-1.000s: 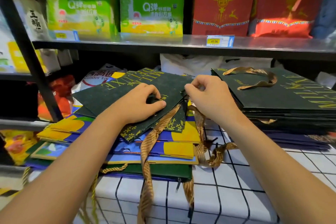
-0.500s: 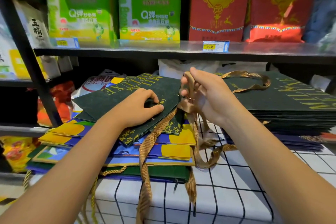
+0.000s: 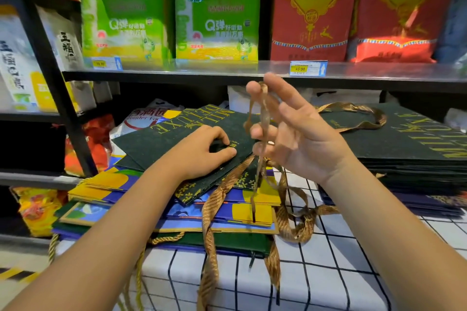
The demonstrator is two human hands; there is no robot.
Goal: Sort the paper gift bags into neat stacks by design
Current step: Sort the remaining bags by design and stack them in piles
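On the checked worktop [image 3: 328, 272], below a shelf [image 3: 177, 76] of boxed goods, a mixed heap of flat paper gift bags sits to the left and a tidy pile of dark green bags [image 3: 404, 149] lies to the right. Atop the heap rests one dark green bag [image 3: 182, 139] with gold lettering, its long axis running slantwise from the near right toward the far left, and blue-and-yellow bags [image 3: 252, 209] show beneath it. The left hand [image 3: 202, 151] rests on this top bag with curled fingers pressing down near its open edge, holding it flat. The right hand [image 3: 298, 134] is raised just beside and above that same edge, its fingers spread apart; a gold ribbon handle [image 3: 262, 118] hangs looped over them and trails down to the bag's mouth. More ribbon lies tangled on the worktop in front of the heap. As I judge it, the handle wants freeing or tucking before the bag can travel. The matching green pile lies to the right, so the right hand is the nearer one to carry the bag across, sliding it sideways along the worktop.
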